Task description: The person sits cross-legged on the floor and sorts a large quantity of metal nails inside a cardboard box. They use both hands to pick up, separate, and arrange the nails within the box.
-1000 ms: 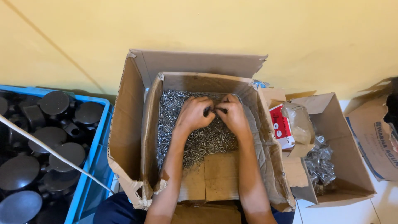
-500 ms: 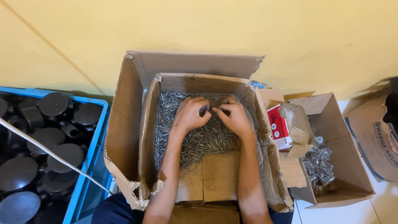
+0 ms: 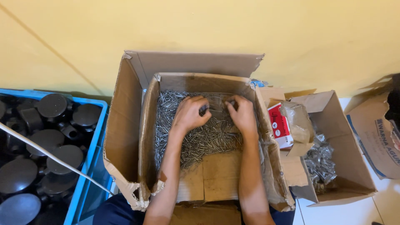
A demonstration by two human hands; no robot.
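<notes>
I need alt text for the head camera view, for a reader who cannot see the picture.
Seen from above, a person's left hand and right hand dig into a heap of thin metal nails inside an open cardboard box. A blue crate of round black parts stands to the left, and a smaller carton to the right.

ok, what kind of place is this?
Probably a small hardware stockroom or workshop floor: both hands dig in a cardboard box of loose nails, beside a blue crate of black plastic fittings.
</notes>
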